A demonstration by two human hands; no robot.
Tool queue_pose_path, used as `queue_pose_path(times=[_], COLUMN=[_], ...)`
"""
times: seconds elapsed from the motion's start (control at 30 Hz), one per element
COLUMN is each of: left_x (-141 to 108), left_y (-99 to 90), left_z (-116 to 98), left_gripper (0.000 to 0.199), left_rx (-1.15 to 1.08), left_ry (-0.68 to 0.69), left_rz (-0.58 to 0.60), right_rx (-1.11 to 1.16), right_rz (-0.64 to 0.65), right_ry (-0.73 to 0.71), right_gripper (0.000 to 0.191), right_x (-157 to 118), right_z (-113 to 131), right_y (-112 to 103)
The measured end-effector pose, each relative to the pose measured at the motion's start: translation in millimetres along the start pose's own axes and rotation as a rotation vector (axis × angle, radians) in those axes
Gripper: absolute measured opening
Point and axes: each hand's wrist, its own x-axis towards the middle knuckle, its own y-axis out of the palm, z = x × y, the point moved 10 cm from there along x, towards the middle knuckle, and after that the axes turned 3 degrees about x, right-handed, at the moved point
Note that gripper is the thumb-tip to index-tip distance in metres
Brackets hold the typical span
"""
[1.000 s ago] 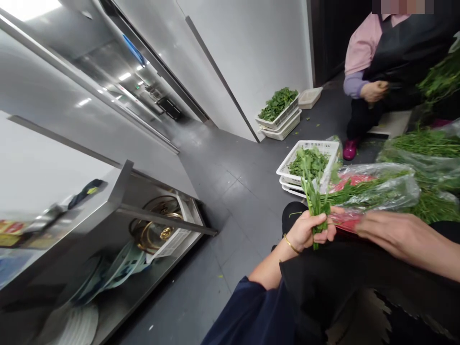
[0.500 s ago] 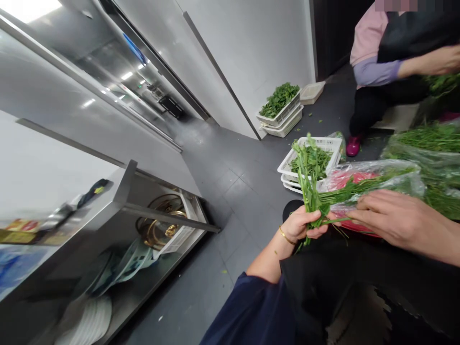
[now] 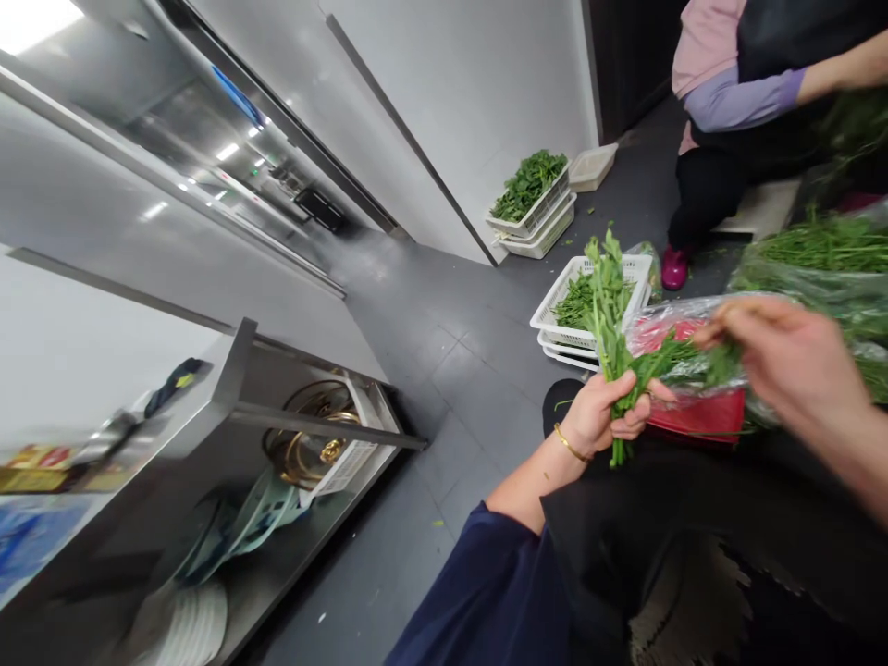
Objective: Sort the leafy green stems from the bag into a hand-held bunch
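Note:
My left hand (image 3: pixel 614 412) is closed around a bunch of leafy green stems (image 3: pixel 607 305), which stands upright with its cut ends below the fist. More thin greens (image 3: pixel 666 359) stretch sideways from that fist toward the right. My right hand (image 3: pixel 791 356), smeared by motion, has its fingers pinched together over blurred leafy greens (image 3: pixel 722 365). Under the hands lies a red tray (image 3: pixel 708 416) partly covered by clear plastic. Behind the bunch, a white basket (image 3: pixel 555 310) holds trimmed greens, stacked on another.
A co-worker's sleeve (image 3: pixel 746 100) is at upper right, beside bagged greens (image 3: pixel 819 259). Stacked baskets (image 3: pixel 545 236) of leaves and a pale tray (image 3: pixel 593 168) stand by the wall. A steel shelf (image 3: pixel 333 425) with pot lids and plates fills the left.
My right hand has risen and drawn away from my left hand, with greens at its fingers. My left hand and its bunch have shifted slightly right. More of the red tray shows.

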Motion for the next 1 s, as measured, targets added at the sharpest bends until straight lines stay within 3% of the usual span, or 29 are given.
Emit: queue_pose_path(times=[0.07, 0.13, 0.2, 0.3, 0.37, 0.43, 0.57, 0.73, 0.87, 1.0], left_x=[1.1, 0.9, 0.6, 2.3, 3.8, 4.2, 2.6, 3.4, -1.6, -9.8], left_y=[-7.6, -9.7, -8.2, -12.0, -18.5, -25.3, -32.7, -33.2, -43.0, -35.9], left_z=[4.0, 10.3, 16.1, 20.7, 17.6, 11.0, 6.7, 5.9, 7.1, 7.0], left_gripper=[0.056, 0.058, 0.058, 0.055, 0.054, 0.052, 0.045, 0.049, 0.055, 0.048], left_rx=[-0.034, -0.047, -0.029, 0.024, 0.021, -0.038, -0.143, -0.090, -0.003, 0.018], left_ry=[0.007, -0.010, -0.036, -0.061, -0.037, 0.008, 0.002, 0.024, 0.046, 0.061], left_rz=[-0.023, 0.001, 0.034, -0.011, -0.069, -0.109, -0.124, -0.155, -0.308, -0.286], right_rx=[0.149, 0.006, -0.298, -0.577, -0.609, -0.635, -0.667, -0.396, -0.097, 0.032], right_rz=[-0.184, -0.143, 0.104, 0.542, 0.661, 0.633, 0.411, 0.121, 0.099, 0.044], right_ry=[-0.124, -0.192, -0.159, -0.043, -0.014, -0.043, -0.107, 0.047, 0.255, 0.199], right_gripper=[0.022, 0.020, 0.031, 0.043, 0.046, 0.049, 0.043, 0.039, 0.041, 0.036], right_x=[8.5, 10.2, 6.6, -16.3, -29.4, -34.3, -32.0, -14.8, -14.4, -17.4], right_z=[25.3, 42.5, 36.2, -5.5, -23.0, -25.3, -12.9, -21.2, -37.2, -25.5], right_y=[-25.0, -22.5, 8.7, 59.8, 73.2, 68.9, 32.1, -7.0, 0.2, 0.0])
